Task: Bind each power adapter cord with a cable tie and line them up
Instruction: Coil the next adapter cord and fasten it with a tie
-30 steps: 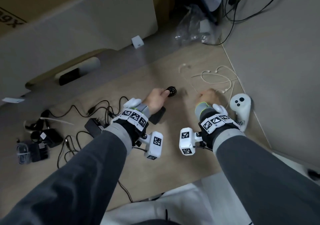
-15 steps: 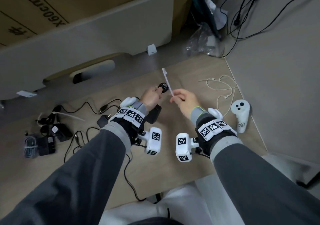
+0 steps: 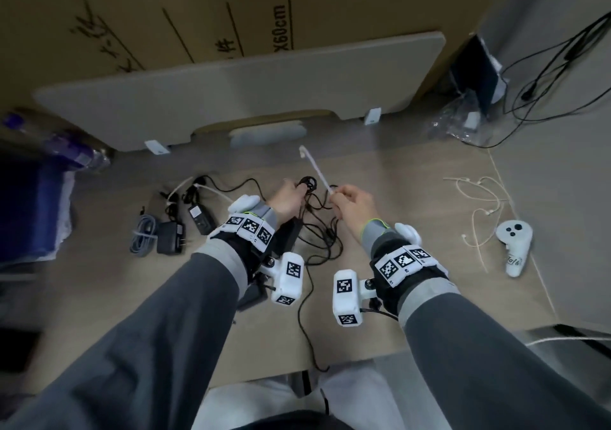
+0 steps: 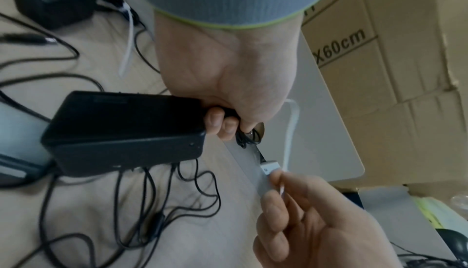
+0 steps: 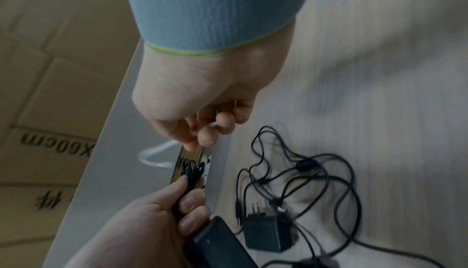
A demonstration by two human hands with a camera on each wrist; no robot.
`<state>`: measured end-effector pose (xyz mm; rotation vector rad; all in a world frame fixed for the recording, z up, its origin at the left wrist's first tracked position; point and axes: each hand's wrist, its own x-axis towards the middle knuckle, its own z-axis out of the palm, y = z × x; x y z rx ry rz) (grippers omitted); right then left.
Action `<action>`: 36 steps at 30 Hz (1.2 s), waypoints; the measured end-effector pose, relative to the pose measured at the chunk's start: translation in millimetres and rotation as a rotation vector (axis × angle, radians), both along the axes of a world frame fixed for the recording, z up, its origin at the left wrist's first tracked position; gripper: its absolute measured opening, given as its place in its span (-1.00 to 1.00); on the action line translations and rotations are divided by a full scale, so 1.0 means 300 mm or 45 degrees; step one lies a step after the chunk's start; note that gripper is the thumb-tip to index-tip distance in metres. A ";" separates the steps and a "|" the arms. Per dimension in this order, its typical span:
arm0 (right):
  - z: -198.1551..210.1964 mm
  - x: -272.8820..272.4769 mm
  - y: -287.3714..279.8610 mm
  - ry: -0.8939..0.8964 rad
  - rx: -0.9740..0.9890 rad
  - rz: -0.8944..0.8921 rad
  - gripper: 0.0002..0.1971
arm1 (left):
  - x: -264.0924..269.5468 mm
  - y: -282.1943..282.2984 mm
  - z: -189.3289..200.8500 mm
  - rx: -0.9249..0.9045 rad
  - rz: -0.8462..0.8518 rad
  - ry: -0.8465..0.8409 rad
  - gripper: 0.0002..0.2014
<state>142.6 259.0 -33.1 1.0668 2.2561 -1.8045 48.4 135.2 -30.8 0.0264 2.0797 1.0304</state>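
The left hand (image 3: 287, 194) grips a black adapter (image 4: 126, 132) and its coiled cord (image 3: 307, 183) above the table (image 3: 413, 198). Just beside it, the right hand (image 3: 355, 203) pinches a white cable tie (image 3: 314, 165), its far end pointing up and away.

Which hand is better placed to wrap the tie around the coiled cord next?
Right. The right hand already pinches the white cable tie, while the left hand is occupied gripping the coiled cord.

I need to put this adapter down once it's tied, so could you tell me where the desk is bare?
Bare desk lies between the right hand and the white earphones. The near edge below the wrists is mostly bare too, crossed by one cord. Left of the left hand it's crowded with adapters.
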 end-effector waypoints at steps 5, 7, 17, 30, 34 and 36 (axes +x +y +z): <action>0.051 -0.035 -0.206 -0.102 0.073 0.283 -0.62 | -0.012 -0.174 0.098 0.151 0.201 -0.096 -0.77; 0.069 -0.043 -0.268 -0.151 0.082 0.335 -0.64 | -0.017 -0.238 0.133 0.140 0.296 -0.108 -0.72; 0.082 -0.067 -0.400 -0.362 0.199 0.363 -0.70 | -0.052 -0.456 0.160 0.264 0.496 -0.080 -0.54; 0.146 -0.144 -0.436 -0.423 -0.271 -0.161 -0.87 | -0.050 -0.472 0.167 0.349 0.276 -0.055 -0.75; 0.130 -0.180 -0.441 -0.353 -0.263 -0.220 -0.78 | -0.041 -0.460 0.176 0.397 0.209 -0.085 -0.84; 0.137 -0.199 -0.452 -0.336 -0.290 -0.156 -0.76 | -0.039 -0.459 0.176 0.400 0.236 -0.113 -0.85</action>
